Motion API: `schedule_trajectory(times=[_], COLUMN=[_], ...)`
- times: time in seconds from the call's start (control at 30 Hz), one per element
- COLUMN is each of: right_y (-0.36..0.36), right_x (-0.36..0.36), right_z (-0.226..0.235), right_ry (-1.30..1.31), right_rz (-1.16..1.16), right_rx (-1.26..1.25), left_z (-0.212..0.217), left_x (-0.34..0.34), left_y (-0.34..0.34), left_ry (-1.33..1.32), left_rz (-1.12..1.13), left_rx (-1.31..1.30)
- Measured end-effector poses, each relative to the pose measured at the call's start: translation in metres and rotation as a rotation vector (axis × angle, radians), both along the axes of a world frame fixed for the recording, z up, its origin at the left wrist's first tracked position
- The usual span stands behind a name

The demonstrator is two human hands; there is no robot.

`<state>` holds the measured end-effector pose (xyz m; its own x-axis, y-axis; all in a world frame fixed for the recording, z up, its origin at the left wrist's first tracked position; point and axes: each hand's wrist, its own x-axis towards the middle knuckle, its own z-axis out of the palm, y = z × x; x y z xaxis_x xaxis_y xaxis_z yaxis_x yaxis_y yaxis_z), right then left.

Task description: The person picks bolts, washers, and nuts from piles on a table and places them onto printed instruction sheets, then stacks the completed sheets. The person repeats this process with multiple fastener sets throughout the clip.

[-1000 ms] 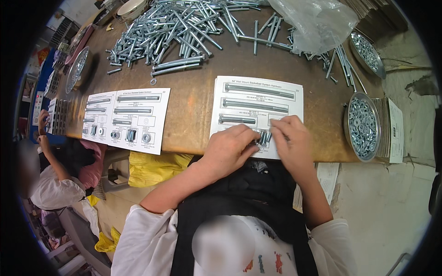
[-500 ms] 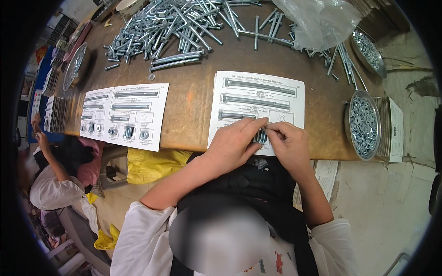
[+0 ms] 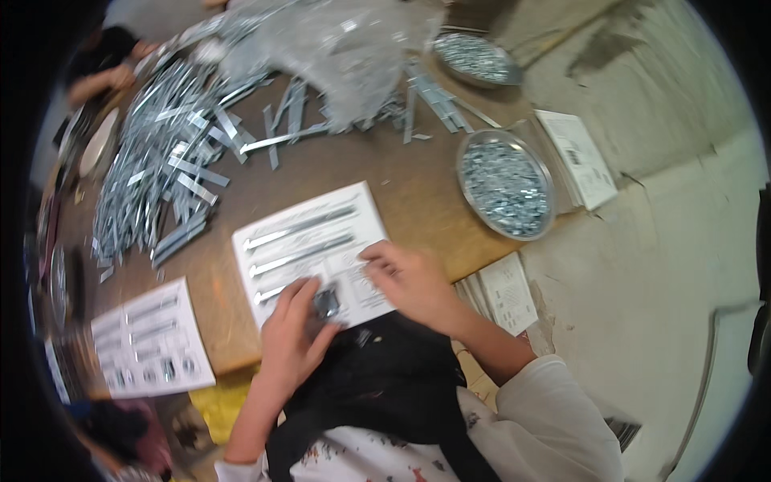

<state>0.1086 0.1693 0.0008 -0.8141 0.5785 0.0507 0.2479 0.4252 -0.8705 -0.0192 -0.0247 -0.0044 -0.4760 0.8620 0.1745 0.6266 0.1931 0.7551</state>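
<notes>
A brown table point(image 3: 426, 205) spreads before a worker's two bare hands, seen from above in a blurred view. Well ahead of the left hand and to its left rises a heap of metal bolts point(image 3: 148, 181); a clear plastic bag point(image 3: 345, 64) slumps far ahead of both hands. Beneath the hands lies a printed sheet point(image 3: 365, 215), with a second sheet point(image 3: 193, 357) well off to the left hand's left. Ahead and to the right of the right hand sits a bowl point(image 3: 526, 238) of small metal pieces.

The hands are apart: the left hand point(image 3: 291, 329) spreads thumb from fingers, while the right hand point(image 3: 411, 283) bends its fingers over the sheet's right side; whether it pinches anything cannot be told. Three long bolts point(image 3: 301, 255) appear laid in rows, the upper two just ahead of the left hand, the lowest beside its fingertips. Those rows look filled; the printed boxes by the right hand show no clear metal, though blur leaves what remains uncertain. Smallest, a dark cluster of short bolts point(image 3: 327, 302) rests on the sheet between the left thumb and fingers, to the right hand's left; contact cannot be judged.
</notes>
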Motion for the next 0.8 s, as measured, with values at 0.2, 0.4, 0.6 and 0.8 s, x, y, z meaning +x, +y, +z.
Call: schedule_trajectory(times=[0.2, 0.4, 0.6, 0.8], right_y=[0.176, 0.211, 0.214, 0.171], right_x=[0.107, 0.094, 0.113, 0.094], right_z=[0.012, -0.016, -0.014, 0.022], right_ry=[-0.395, -0.675, -0.426, -0.03], right_rz=[-0.545, -0.45, -0.544, -0.464], right_rx=[0.722, 0.927, 0.761, 0.096], left_z=[0.013, 0.03, 0.035, 0.023], left_x=[-0.002, 0.021, 0.03, 0.032], left_y=[0.006, 0.051, 0.074, 0.119], left_ry=[-0.042, -0.205, -0.313, -1.272], left_rz=[-0.044, -0.273, -0.406, -0.163], left_rx=[0.099, 0.138, 0.102, 0.05])
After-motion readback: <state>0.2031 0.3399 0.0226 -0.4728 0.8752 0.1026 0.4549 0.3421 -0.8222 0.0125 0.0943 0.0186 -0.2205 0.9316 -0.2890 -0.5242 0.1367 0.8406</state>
